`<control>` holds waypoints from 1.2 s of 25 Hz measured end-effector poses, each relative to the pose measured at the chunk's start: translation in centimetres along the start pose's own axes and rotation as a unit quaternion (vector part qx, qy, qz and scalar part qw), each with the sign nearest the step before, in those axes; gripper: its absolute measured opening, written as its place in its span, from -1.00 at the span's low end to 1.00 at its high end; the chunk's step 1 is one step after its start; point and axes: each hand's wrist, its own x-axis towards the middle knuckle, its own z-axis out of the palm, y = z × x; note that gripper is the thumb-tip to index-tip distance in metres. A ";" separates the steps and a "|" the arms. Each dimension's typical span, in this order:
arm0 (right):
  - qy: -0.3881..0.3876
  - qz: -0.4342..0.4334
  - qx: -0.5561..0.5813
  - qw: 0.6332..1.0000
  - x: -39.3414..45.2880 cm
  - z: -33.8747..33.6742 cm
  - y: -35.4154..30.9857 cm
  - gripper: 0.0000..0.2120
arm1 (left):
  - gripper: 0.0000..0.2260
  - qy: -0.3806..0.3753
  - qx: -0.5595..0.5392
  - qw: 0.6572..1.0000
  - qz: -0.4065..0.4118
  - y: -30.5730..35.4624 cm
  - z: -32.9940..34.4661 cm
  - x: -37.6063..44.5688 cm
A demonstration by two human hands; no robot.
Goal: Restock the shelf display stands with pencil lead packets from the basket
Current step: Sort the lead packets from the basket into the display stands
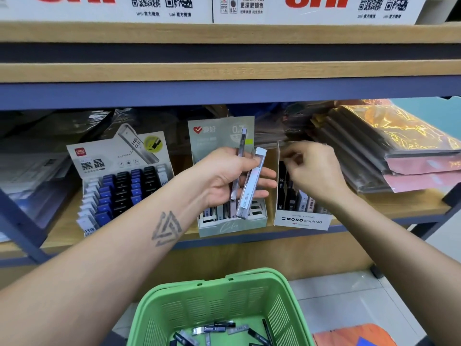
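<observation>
Two packets [245, 181]: left hand [230, 177] gripped them as ready stock.
Right hand [313, 168]: fingers curled over stand [303, 221]; hold unclear.

I see the upper shelf board [224, 93] capping reach from above; three display stands [232, 221] crowd the ledge; foil packs [399, 151] wall the right; basket [219, 303] mouth stays open.

Three display stands [232, 221] on shelf [374, 211] above basket [214, 295].

Wood shelving [224, 72] w/ blue metal frame [224, 92], pale tiled floor [349, 303].
</observation>
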 end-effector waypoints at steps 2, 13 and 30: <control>-0.070 0.086 0.286 0.952 -0.1 -0.8 -2.1 -0.86 | -0.82 -0.002 0.008 1.000 -0.002 0.0 -0.2 -0.3; -0.153 0.113 0.459 0.868 0.6 0.1 -7.5 -0.91 | -0.86 0.115 0.076 0.990 0.017 1.7 -7.1 -3.8; -0.046 0.056 0.302 0.950 3.3 1.6 -7.1 -0.96 | -0.84 0.156 0.020 0.987 0.036 1.7 -10.2 -5.1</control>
